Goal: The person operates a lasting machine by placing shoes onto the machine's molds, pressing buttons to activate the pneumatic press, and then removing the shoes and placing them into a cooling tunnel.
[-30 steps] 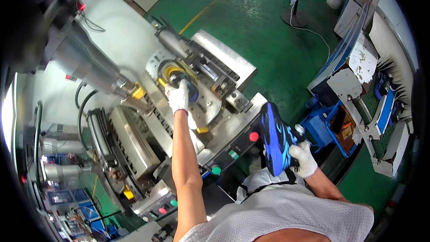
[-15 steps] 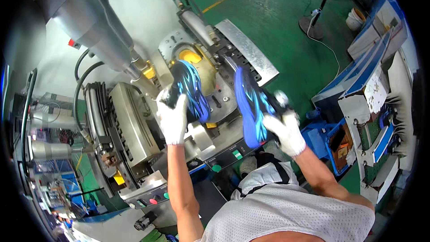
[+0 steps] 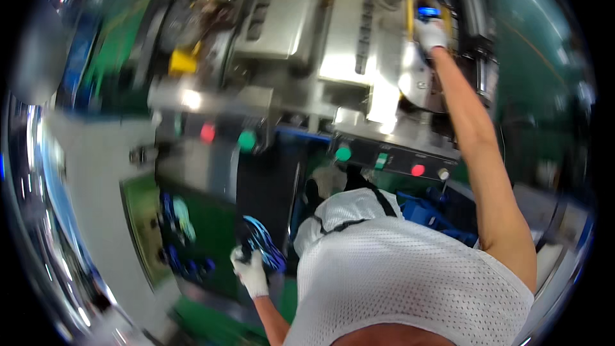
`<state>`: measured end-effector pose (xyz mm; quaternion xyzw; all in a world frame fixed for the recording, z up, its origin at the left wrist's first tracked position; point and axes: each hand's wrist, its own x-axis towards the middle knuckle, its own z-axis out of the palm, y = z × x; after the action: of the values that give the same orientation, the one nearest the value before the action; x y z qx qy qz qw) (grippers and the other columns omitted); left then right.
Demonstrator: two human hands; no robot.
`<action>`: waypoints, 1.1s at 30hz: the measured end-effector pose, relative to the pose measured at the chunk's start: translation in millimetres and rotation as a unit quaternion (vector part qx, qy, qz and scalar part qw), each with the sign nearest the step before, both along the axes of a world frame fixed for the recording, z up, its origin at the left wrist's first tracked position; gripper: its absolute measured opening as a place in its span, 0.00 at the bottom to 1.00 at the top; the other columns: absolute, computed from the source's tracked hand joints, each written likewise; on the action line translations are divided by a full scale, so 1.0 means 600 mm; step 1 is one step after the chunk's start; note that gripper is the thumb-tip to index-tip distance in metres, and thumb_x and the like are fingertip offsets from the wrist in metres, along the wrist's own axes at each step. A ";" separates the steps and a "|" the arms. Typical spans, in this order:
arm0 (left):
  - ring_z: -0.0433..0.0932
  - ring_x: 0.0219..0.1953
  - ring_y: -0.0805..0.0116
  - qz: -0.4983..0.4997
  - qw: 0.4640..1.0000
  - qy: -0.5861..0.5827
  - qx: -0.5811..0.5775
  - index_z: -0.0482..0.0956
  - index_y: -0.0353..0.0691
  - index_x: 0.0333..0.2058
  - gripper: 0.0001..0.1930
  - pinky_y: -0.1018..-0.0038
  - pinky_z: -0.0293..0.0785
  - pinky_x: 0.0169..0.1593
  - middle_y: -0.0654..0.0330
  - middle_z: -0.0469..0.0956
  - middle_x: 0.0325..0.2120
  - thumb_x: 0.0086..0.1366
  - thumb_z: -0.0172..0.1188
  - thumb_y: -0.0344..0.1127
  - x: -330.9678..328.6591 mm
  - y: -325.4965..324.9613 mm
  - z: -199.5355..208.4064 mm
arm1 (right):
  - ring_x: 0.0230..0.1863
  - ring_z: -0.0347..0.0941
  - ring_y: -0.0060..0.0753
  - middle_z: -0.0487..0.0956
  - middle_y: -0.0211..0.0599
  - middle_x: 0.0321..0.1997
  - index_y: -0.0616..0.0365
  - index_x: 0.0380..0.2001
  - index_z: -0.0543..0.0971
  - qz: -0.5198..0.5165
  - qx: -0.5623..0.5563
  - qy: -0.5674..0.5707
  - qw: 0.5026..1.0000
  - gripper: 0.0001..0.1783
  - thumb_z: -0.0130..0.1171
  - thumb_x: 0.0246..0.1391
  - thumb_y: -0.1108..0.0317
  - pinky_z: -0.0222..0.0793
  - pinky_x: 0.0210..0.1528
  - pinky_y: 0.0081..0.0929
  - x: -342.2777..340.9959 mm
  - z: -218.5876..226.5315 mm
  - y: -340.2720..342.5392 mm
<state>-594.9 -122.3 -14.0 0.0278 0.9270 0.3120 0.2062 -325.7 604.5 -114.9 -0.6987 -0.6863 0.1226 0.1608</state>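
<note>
My left hand (image 3: 250, 272), in a white glove, is closed round a black shoe (image 3: 262, 243) with blue streaks, low on the left beside a dark shelf. My right hand (image 3: 430, 33), also gloved, reaches far up into the yellow-edged cavity of a metal press (image 3: 419, 93). Just beyond its fingers shows a bright blue part of another shoe (image 3: 428, 11); most of that shoe is hidden by the hand and blurred, though the fingers seem to be on it.
Control panels with a green button (image 3: 343, 153) and a red button (image 3: 418, 170) run along the machine's front. A second press station (image 3: 275, 13) stands to the left. More blue and dark shoes (image 3: 182, 218) lie on a green surface at lower left. A blue crate (image 3: 419, 211) is at right.
My view has swung left and down. My left hand has carried its shoe down from the press to the lower left. My right hand has moved its shoe forward into the press cavity.
</note>
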 end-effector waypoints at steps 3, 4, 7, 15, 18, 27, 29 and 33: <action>0.80 0.53 0.54 0.180 0.979 0.048 -0.081 0.69 0.35 0.61 0.33 0.60 0.72 0.59 0.47 0.79 0.52 0.59 0.70 0.36 -0.009 -0.137 -0.062 | 0.51 0.83 0.53 0.85 0.59 0.45 0.61 0.46 0.86 0.118 -0.016 -0.004 0.993 0.39 0.59 0.51 0.33 0.74 0.52 0.46 0.041 0.003 0.049; 0.80 0.52 0.54 0.211 0.971 0.078 -0.081 0.69 0.34 0.61 0.33 0.60 0.72 0.60 0.47 0.78 0.51 0.59 0.70 0.36 -0.016 -0.169 -0.094 | 0.55 0.82 0.51 0.85 0.54 0.49 0.59 0.50 0.85 0.077 -0.012 -0.042 0.996 0.38 0.62 0.51 0.36 0.72 0.56 0.42 0.035 0.005 0.056; 0.80 0.52 0.53 0.274 0.956 0.091 -0.049 0.68 0.33 0.60 0.30 0.61 0.72 0.60 0.47 0.78 0.50 0.61 0.68 0.34 -0.057 -0.212 -0.176 | 0.59 0.78 0.49 0.83 0.51 0.57 0.66 0.58 0.79 0.087 -0.050 0.017 0.995 0.40 0.67 0.52 0.43 0.69 0.60 0.39 0.072 0.026 0.070; 0.78 0.51 0.51 0.189 0.974 0.112 0.062 0.64 0.32 0.62 0.31 0.60 0.73 0.58 0.45 0.75 0.51 0.61 0.66 0.28 -0.033 -0.270 -0.360 | 0.77 0.56 0.58 0.57 0.65 0.77 0.72 0.73 0.56 0.393 0.194 -0.003 0.899 0.45 0.66 0.61 0.64 0.50 0.79 0.42 -0.200 0.066 -0.641; 0.71 0.63 0.44 0.116 0.991 0.061 0.023 0.63 0.31 0.65 0.40 0.56 0.65 0.67 0.41 0.69 0.61 0.60 0.71 0.42 -0.071 -0.292 -0.312 | 0.78 0.49 0.67 0.51 0.66 0.78 0.72 0.73 0.52 0.363 0.093 -0.237 0.896 0.55 0.69 0.46 0.66 0.41 0.81 0.49 -0.169 -0.058 -0.716; 0.75 0.60 0.46 0.032 0.961 0.263 -0.076 0.68 0.33 0.63 0.36 0.56 0.72 0.62 0.44 0.74 0.58 0.62 0.71 0.44 -0.629 -0.471 -0.266 | 0.82 0.43 0.55 0.45 0.60 0.82 0.61 0.77 0.49 0.316 -0.055 -0.230 0.919 0.60 0.73 0.49 0.57 0.45 0.78 0.50 -0.214 0.016 -0.804; 0.75 0.60 0.44 -0.037 0.982 0.177 -0.061 0.68 0.34 0.64 0.39 0.53 0.71 0.61 0.45 0.76 0.57 0.58 0.74 0.45 -0.697 -0.466 -0.290 | 0.82 0.44 0.53 0.47 0.56 0.82 0.59 0.78 0.49 0.316 -0.127 -0.200 0.919 0.59 0.71 0.51 0.56 0.44 0.78 0.54 -0.231 0.035 -0.861; 0.81 0.50 0.48 -0.087 0.957 0.228 -0.156 0.73 0.44 0.53 0.33 0.51 0.74 0.54 0.51 0.82 0.46 0.52 0.77 0.46 -0.702 -0.489 -0.459 | 0.71 0.68 0.57 0.64 0.56 0.75 0.63 0.74 0.57 0.332 -0.183 -0.261 0.888 0.53 0.71 0.52 0.56 0.58 0.74 0.42 -0.227 0.012 -0.940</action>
<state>-1016.2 -415.8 -289.2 0.1462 0.9806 0.1296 0.0180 -462.1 40.3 -107.5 -0.4543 -0.8605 0.1058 -0.2048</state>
